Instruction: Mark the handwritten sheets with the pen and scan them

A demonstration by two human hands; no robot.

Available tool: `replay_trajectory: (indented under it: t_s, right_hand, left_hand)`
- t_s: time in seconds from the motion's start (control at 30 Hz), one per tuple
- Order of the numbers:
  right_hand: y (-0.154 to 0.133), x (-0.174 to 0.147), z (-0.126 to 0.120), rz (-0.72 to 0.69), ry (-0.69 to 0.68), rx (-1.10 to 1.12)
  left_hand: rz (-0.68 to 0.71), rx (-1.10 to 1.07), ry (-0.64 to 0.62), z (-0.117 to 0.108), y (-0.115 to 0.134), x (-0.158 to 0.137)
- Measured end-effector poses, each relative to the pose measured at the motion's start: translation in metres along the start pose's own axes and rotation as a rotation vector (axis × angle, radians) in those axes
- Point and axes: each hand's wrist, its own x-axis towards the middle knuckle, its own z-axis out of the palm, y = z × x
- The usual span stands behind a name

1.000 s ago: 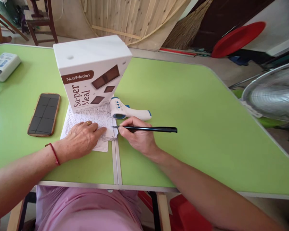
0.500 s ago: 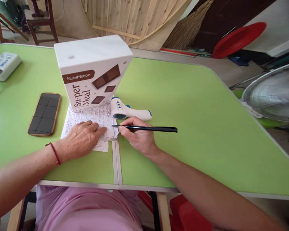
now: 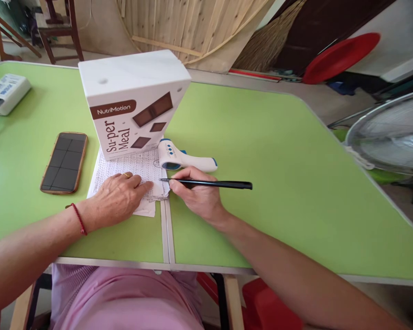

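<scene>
A green folding table (image 3: pixel 261 183) carried everything. On it stood a white Su-per Meal box (image 3: pixel 134 103), upright, its base on the far edge of a handwritten paper sheet (image 3: pixel 137 167). A smartphone (image 3: pixel 64 162) lay face up left of the sheet, apart from it. The left hand (image 3: pixel 115 199) rested flat on the paper, fingers spread loosely (a ring on one). The right hand (image 3: pixel 196 195) pinched a black pen (image 3: pixel 206 184), tip at the sheet's right edge. An infrared thermometer (image 3: pixel 182 158) lay just beyond that hand.
</scene>
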Motion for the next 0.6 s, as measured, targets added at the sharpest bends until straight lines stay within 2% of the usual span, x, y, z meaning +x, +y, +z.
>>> replay_trajectory:
  t_s: [0.23,0.33,0.47,0.6]
  right_hand:
    - [0.001,0.000,0.000,0.004,-0.021,-0.011]
    - [0.002,0.000,-0.001,0.002,-0.021,-0.010]
    - [0.000,-0.001,-0.005,-0.053,0.054,-0.020]
    - [-0.002,-0.002,-0.013,-0.174,0.147,-0.163]
  left_hand:
    - [-0.017,-0.013,-0.044,-0.002,0.000,0.001]
    - [-0.011,-0.012,-0.025,-0.002,0.000,0.001]
    - [0.006,-0.011,0.016,0.000,-0.002,-0.001]
    - [0.032,-0.009,0.050,0.001,-0.004,-0.002]
